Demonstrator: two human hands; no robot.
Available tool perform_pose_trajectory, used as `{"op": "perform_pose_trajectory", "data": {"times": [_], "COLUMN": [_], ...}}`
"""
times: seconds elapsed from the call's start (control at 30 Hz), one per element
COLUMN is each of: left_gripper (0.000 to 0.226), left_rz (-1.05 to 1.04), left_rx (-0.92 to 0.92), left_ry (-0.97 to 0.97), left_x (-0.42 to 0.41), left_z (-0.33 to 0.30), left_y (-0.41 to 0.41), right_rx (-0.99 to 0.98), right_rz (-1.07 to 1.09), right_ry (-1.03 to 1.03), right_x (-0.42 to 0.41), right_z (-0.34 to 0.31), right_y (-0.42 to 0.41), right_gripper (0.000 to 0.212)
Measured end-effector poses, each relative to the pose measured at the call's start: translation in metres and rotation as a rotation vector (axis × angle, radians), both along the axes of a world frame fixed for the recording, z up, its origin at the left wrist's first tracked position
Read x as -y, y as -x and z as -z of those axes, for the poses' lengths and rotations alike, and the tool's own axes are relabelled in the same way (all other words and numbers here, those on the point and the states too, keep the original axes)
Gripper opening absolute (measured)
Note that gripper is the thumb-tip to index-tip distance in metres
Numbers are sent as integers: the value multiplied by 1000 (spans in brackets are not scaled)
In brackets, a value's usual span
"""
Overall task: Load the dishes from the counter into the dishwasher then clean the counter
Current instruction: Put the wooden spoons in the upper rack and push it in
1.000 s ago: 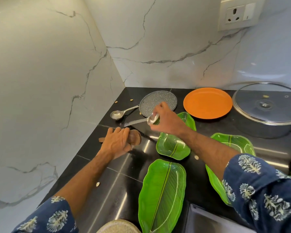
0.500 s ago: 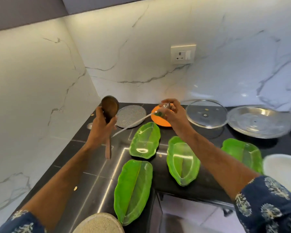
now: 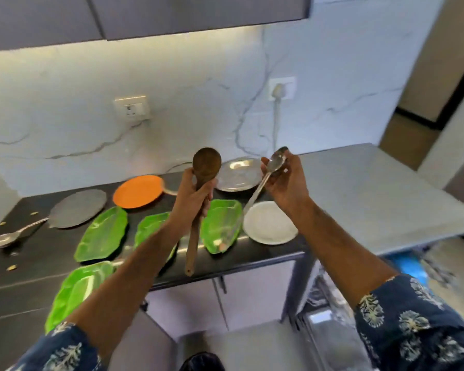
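The left hand (image 3: pixel 192 195) is closing around the neck of a wooden spoon (image 3: pixel 198 207), holding it upright with the round bowl on top and the long handle hanging down in front of the surface (image 3: pixel 24 266). The right hand (image 3: pixel 285 183) is pinching a metal spoon (image 3: pixel 263 183) by its bowl end, fingers curled around it, while the thin handle is slanting down and to the left. Both spoons are sitting in the air above the dark surface, touching nothing on it.

Taking the orange plate (image 3: pixel 137 191) as the landmark: a grey round pan (image 3: pixel 77 208) is lying just to its left, and farther left a steel ladle (image 3: pixel 7 236) is resting on the surface. In front of the orange plate 4 green leaf-shaped plates are lying, the nearest one (image 3: pixel 103 234) just below it, another (image 3: pixel 150 228) partly hidden by the left forearm, a third (image 3: pixel 220 226) to the right behind the wooden spoon's handle, and a fourth (image 3: pixel 78 287) at the front edge. To the right of the orange plate a steel plate (image 3: pixel 239 174) is sitting against the wall, and a white plate (image 3: pixel 269 223) is lying in front of that. Small crumbs (image 3: pixel 11 267) are scattering the far left of the surface. Lower right, something that may be an open dishwasher (image 3: pixel 330 325) is showing, too blurred to be sure.
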State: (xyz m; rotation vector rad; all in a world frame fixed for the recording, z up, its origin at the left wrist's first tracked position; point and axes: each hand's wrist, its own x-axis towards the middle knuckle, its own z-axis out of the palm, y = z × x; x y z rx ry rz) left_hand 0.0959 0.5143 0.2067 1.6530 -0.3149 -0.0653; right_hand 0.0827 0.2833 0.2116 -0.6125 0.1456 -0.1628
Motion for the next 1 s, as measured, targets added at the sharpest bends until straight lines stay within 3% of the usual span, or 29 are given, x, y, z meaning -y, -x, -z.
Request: {"op": "perform_pose_trajectory", "data": {"times": [0.1,0.33,0.53,0.67,0.87,1.0], "left_gripper": [24,15,25,19,21,26], "left_rz": [104,369,548,630,774,849], "left_rx": [-74,-255,-167,-201,-160,-112], "left_ry": [6,52,-147,-203,-354,-408], "left_x": [95,279,378,431,500,538], "left_z": [14,43,90,123,156,169], "left_y": [43,128,173,191,201,204], "right_rx": [-31,-388,-454,-537,-731,-798], "right_rz": [17,177,325,337,295,345], "right_ry": [8,350,380,569,832,936], "right_x": [87,247,332,370,427,464], "right_z": [11,54,104,125,139,143], "right_y": [60,208,296,344,394,420], "right_gripper": [32,65,46,30,36,56]}}
